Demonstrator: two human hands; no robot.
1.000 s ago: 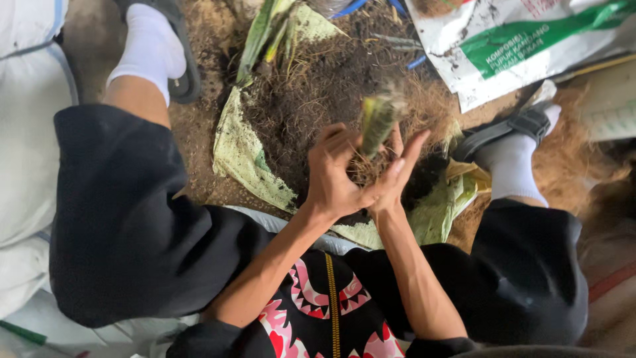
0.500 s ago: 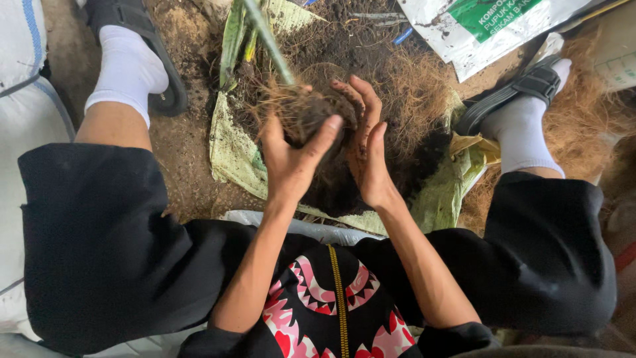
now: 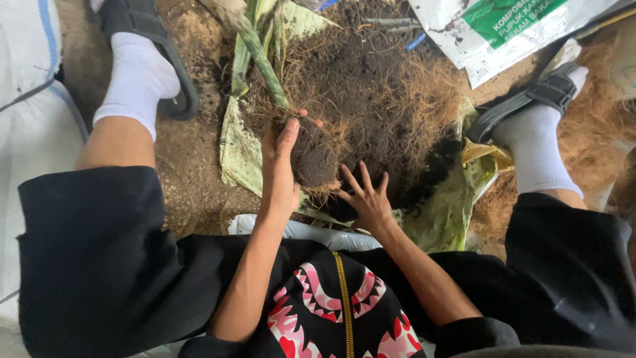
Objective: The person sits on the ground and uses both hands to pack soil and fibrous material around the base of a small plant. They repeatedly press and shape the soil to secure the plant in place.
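My left hand (image 3: 281,174) cups a dark root ball (image 3: 311,159) from its left side; fibrous brown roots hang off it and a green plant stalk (image 3: 264,61) runs up and away from it. My right hand (image 3: 366,197) is spread open just right of and below the ball, fingers apart, resting over the dark soil heap (image 3: 371,86). The soil and brown fibre lie on a pale green plastic sheet (image 3: 240,149) on the ground between my feet.
My feet in white socks and black sandals stand at the left (image 3: 142,63) and right (image 3: 540,126). A white and green printed sack (image 3: 503,33) lies at the top right. Loose coconut-like fibre (image 3: 596,152) piles at the right. A white bag (image 3: 30,99) stands at the left.
Both hands held the plant's root ball up a second ago. They lowered it onto the soil, and my right hand has come off it and spread open.
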